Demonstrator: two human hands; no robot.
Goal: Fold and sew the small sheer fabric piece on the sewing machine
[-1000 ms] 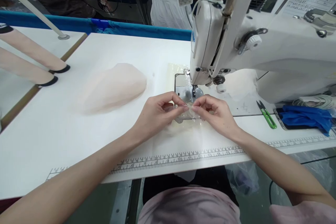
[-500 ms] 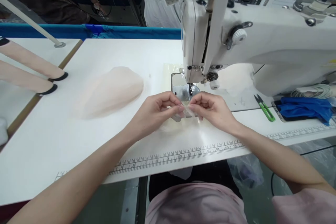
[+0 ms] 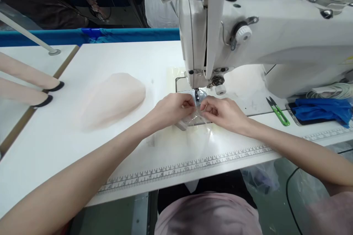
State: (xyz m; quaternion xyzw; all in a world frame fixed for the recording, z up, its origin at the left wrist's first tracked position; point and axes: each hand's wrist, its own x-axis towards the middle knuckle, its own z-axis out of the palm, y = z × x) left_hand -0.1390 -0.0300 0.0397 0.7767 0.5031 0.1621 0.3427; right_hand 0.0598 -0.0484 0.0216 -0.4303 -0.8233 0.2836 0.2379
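Note:
A white sewing machine (image 3: 248, 44) stands over the table, its presser foot (image 3: 196, 96) just beyond my fingertips. Close in front of the foot, my left hand (image 3: 176, 109) pinches a thin, sheer piece of material (image 3: 196, 116). On the other side of it, my right hand (image 3: 224, 113) is closed too, thumb and fingers together on the same sheer piece. That piece is see-through, and its edges are hard to make out. A pale pink sheer fabric piece (image 3: 116, 97) lies flat on the table to the left.
Green thread snips (image 3: 278, 111) lie at the right, near a phone under a blue cloth (image 3: 321, 111). A printed ruler (image 3: 176, 170) runs along the table's front edge. Two pale tubes with dark ends (image 3: 24, 97) lie at the left. Other people sit beyond the blue rail (image 3: 138, 33).
Both hands have moved slightly closer to the presser foot with the sheer piece. The camera view has shifted a little.

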